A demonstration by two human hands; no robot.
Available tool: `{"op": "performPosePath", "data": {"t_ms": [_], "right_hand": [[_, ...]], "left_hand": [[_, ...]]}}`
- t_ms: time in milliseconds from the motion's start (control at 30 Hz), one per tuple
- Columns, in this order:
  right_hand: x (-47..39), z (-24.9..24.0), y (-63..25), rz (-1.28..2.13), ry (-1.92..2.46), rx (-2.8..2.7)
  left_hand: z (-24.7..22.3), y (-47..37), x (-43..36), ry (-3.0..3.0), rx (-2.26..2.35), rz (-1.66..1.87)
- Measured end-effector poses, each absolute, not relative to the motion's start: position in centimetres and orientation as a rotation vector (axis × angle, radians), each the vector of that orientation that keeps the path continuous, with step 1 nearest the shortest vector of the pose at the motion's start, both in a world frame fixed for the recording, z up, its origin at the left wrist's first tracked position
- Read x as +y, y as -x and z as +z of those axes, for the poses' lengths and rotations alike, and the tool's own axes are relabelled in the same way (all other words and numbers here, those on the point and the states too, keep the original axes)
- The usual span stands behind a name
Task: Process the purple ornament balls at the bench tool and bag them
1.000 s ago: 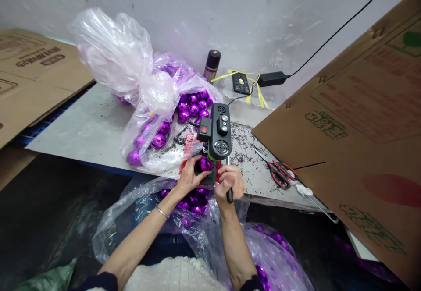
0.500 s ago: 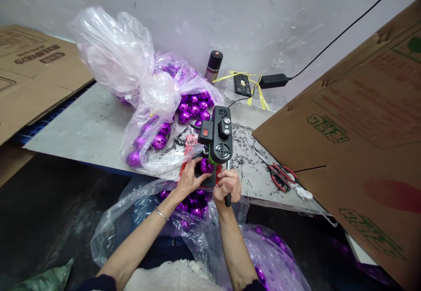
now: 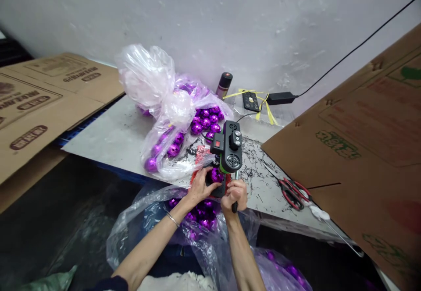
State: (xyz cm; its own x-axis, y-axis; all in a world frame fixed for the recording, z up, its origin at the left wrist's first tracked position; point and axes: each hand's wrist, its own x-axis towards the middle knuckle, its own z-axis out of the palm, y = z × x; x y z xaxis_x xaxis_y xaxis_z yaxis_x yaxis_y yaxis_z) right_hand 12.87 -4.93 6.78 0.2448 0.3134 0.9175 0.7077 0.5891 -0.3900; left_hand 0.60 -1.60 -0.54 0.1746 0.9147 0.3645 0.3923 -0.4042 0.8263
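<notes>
A shiny purple faceted ball (image 3: 216, 175) sits under the head of a small black bench drill press (image 3: 232, 146). My left hand (image 3: 201, 186) holds the ball between thumb and fingers on the machine's base. With my right hand (image 3: 235, 196) I grip the black-ended lever (image 3: 234, 207) at the machine's right side. The spot where the tool meets the ball is hidden by the machine's head. More purple balls (image 3: 200, 214) lie in an open clear plastic bag (image 3: 121, 221) below the table edge, under my forearms.
Behind the machine, a knotted clear bag (image 3: 148, 76) and purple balls stand on the table (image 3: 105, 137). A spray can (image 3: 224, 85), a power adapter (image 3: 281, 98) and red-handled scissors (image 3: 292, 193) lie around. Cardboard boxes (image 3: 362, 150) flank the right; flattened cardboard (image 3: 49, 102) the left. Black shavings litter the tabletop.
The whole view has shifted, so the scene sits lower and further right. Both hands keep the same hold on the ball and the lever.
</notes>
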Motion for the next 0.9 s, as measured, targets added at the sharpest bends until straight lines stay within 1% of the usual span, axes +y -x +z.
{"op": "performPosePath", "data": {"t_ms": [100, 167, 300, 367, 500, 567, 633, 700, 767, 833, 900], "right_hand": [[-4.9, 7.6, -13.1, -0.339, 0.941, -1.367], [-5.2, 9.3, -13.2, -0.308, 0.967, -1.365], [-6.0, 13.6, -13.0, -0.120, 1.114, -1.286], [-6.2, 14.9, -12.7, -0.044, 1.155, -1.238], [-6.2, 14.6, -12.3, -0.076, 1.115, -1.244], [-6.1, 14.0, -12.2, -0.094, 1.106, -1.260], [-6.1, 13.5, -12.2, -0.102, 1.091, -1.270], [-6.1, 13.4, -12.2, -0.102, 1.071, -1.276], [-6.2, 13.6, -12.2, -0.098, 1.058, -1.283], [-6.2, 13.8, -12.2, -0.090, 1.058, -1.284], [-6.3, 13.9, -12.2, -0.087, 1.069, -1.287]], "left_hand": [[-0.4, -0.7, -1.4, -1.864, 1.227, 1.161], [-0.3, -0.8, -1.3, -1.853, 1.227, 1.146], [-0.3, 0.0, -2.2, -1.888, 1.217, 1.114], [-0.2, 1.1, -3.5, -1.979, 1.159, 1.107], [1.5, 4.6, -5.1, -2.227, 1.010, 1.107], [3.3, 6.5, -3.9, -2.278, 1.130, 1.133], [5.4, 8.1, -1.4, -2.272, 1.419, 1.146], [7.3, 9.2, 1.8, -2.212, 1.802, 0.983], [8.7, 9.7, 4.5, -2.143, 2.068, 0.659], [9.6, 10.0, 6.2, -2.083, 2.150, 0.393], [10.0, 10.3, 6.9, -2.046, 2.105, 0.337]]}}
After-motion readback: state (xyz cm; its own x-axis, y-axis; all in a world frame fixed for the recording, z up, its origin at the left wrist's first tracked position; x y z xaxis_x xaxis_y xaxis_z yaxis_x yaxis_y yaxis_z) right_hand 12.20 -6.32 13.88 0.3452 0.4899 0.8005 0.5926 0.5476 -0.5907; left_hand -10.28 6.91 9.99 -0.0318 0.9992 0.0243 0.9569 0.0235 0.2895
